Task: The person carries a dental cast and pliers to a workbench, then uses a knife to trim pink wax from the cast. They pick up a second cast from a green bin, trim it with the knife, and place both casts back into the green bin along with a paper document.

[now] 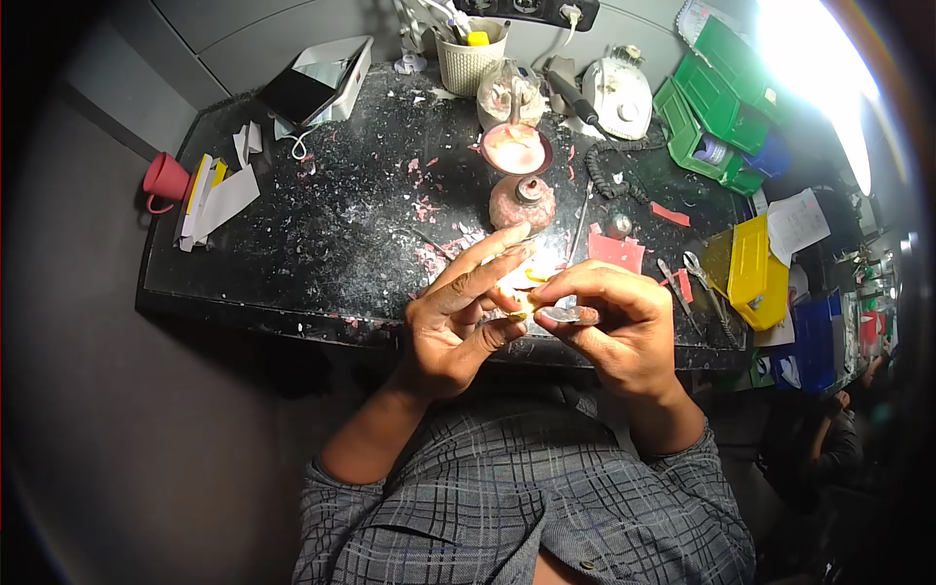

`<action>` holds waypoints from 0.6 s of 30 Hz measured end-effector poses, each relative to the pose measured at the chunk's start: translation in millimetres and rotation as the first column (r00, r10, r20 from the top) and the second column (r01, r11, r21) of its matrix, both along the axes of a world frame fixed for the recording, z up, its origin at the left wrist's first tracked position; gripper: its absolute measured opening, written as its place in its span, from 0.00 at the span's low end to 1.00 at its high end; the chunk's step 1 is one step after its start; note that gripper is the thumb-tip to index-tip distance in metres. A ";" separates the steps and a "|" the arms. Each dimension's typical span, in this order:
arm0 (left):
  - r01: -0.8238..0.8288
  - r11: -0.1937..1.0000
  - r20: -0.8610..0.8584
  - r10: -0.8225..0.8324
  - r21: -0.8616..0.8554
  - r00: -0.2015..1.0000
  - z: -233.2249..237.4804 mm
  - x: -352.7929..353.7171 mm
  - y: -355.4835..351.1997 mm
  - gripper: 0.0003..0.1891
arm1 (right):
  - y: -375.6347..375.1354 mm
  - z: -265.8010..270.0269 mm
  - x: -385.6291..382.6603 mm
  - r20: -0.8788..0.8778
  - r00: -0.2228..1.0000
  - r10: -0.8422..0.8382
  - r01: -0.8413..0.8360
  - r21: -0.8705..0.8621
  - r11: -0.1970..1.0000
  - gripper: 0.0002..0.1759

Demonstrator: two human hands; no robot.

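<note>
Just above the front edge of the bench, my left hand (450, 327) pinches a small yellowish-white piece (526, 295) between thumb and fingers. Glare washes the piece out, so its kind cannot be told. From the other side, my right hand (624, 327) is closed, its thumb and index finger touching the same piece. A shiny silvery object (564, 314) lies along the lower fingers of my right hand; its shape is only partly visible. Behind the fingers stands a round, pink-stained burner-like jar (509, 207) with a metal neck.
Pink wax-like sheets (616, 253) and pliers (710, 291) lie to the right, near a yellow bin (759, 273) and green bins (726, 73). A pink bowl (515, 149) stands behind the jar. Pink and white scraps litter the black bench (263, 283). A red mug (166, 178) stands far left.
</note>
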State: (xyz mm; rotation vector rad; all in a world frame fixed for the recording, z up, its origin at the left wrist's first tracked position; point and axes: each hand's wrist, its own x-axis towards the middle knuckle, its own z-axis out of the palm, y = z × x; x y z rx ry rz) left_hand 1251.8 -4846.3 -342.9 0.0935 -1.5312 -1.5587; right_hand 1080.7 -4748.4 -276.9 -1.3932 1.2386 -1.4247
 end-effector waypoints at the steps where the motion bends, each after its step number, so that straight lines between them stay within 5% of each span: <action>1: 0.000 1.000 0.000 0.000 -0.001 1.000 0.5 0.6 0.1 0.28 | 0.0 0.1 0.0 0.000 1.000 0.000 0.000 -0.001 1.000 0.14; 7: -0.030 0.999 0.015 0.030 0.037 0.999 2.3 1.0 2.0 0.28 | -0.3 -1.5 -2.4 -0.043 0.999 0.006 -0.006 0.000 1.000 0.15; 9: -0.165 0.972 0.060 0.177 -0.167 0.982 1.6 0.9 -1.3 0.27 | -0.8 -5.8 -3.9 -0.010 1.000 0.008 -0.008 0.008 1.000 0.15; 18: -0.330 0.872 0.080 0.382 -0.362 0.921 9.0 2.0 -1.9 0.26 | -3.1 -11.6 -2.4 0.151 0.988 -0.010 0.001 0.060 0.998 0.13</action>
